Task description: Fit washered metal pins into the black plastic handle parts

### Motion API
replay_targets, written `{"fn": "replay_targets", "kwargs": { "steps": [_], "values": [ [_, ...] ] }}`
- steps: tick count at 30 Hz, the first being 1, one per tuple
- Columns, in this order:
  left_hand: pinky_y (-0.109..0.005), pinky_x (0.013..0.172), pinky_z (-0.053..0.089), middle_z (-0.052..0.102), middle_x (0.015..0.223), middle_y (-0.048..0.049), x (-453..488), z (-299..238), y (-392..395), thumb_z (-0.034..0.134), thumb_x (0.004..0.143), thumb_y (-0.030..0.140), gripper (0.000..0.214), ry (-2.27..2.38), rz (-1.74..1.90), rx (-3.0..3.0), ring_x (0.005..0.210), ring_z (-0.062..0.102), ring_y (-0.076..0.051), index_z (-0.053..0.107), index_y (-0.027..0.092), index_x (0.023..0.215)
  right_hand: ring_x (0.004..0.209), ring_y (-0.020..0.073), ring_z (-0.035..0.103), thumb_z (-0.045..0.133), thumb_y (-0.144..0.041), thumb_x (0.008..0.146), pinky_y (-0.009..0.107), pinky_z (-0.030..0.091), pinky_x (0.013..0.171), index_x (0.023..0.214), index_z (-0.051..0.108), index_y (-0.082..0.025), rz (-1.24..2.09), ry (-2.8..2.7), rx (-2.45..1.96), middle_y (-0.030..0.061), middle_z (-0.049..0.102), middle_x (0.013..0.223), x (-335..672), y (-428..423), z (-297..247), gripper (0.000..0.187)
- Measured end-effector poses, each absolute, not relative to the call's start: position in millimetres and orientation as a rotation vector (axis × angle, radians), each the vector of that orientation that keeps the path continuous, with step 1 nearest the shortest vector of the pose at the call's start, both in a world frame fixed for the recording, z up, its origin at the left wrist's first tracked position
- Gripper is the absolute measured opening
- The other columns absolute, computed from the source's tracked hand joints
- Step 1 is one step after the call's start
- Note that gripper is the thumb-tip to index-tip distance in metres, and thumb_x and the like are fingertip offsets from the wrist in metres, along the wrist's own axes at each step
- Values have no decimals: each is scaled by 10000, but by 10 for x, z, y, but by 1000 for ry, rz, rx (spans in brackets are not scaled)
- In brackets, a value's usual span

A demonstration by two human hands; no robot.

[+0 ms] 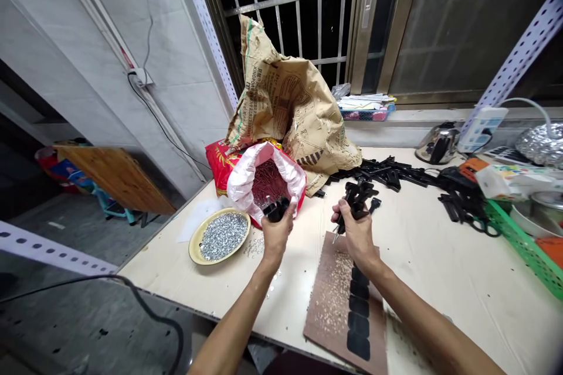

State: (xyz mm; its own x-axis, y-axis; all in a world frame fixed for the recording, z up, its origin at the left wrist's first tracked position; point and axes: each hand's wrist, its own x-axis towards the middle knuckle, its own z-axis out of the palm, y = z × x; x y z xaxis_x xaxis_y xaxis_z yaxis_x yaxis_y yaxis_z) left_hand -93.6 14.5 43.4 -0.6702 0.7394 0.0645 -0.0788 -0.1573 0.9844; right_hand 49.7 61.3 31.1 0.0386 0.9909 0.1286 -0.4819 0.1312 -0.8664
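Observation:
My left hand [278,234] is closed round several black plastic parts [276,209], in front of the mouth of a red and white bag [240,184]. Inside that bag lies a heap of thin dark-red pieces [269,180], too small to tell exactly. My right hand [357,234] grips a bunch of black plastic parts [359,194] above a brown board [325,281]. A thin metal tip pokes out below those fingers. On the board, a row of flat black pieces [359,306] runs beside pale crumbs. Left of my left hand, a yellow dish [193,251] holds many small silvery metal pieces [223,235].
Behind the bag stands a large brown paper sack [316,111]. A pile of black parts [391,173] stretches along the table's back. At right are a metal kettle [438,143], scissors [486,227] and a green basket [523,252]. A cable [145,304] hangs at lower left.

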Motion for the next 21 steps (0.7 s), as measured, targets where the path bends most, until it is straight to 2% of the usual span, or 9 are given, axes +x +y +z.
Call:
{"fn": "replay_targets", "kwargs": {
  "steps": [10, 13, 17, 21],
  "values": [
    [-202, 380, 269, 391, 452, 80, -993, 462, 78, 782, 559, 439, 418, 1634, 1866, 838, 389, 329, -49, 461, 172, 552, 524, 80, 539, 688, -435, 752, 208, 466, 509, 926, 533, -181, 1389, -911, -757, -26, 598, 696, 435, 591, 277, 345],
    [-209, 422, 321, 446, 485, 59, -985, 416, 99, 773, 586, 416, 359, 1673, 1840, 937, 431, 379, -67, 518, 163, 582, 529, 76, 543, 678, -429, 764, 205, 472, 521, 935, 541, -183, 1379, -940, -757, -28, 599, 702, 438, 592, 272, 330],
    [-216, 505, 376, 524, 536, 32, -998, 349, 70, 811, 535, 331, 304, 1666, 1735, 1258, 514, 447, -91, 563, 158, 561, 525, 77, 544, 677, -425, 765, 206, 473, 513, 936, 538, -179, 1372, -932, -760, -27, 598, 700, 489, 608, 263, 330],
    [-208, 426, 335, 473, 488, 55, -1045, 408, 85, 797, 559, 367, 337, 1727, 1798, 1031, 442, 403, -75, 529, 163, 578, 526, 74, 540, 674, -418, 772, 202, 469, 510, 941, 541, -177, 1368, -928, -764, -28, 592, 702, 540, 622, 258, 323]
  ]
}}
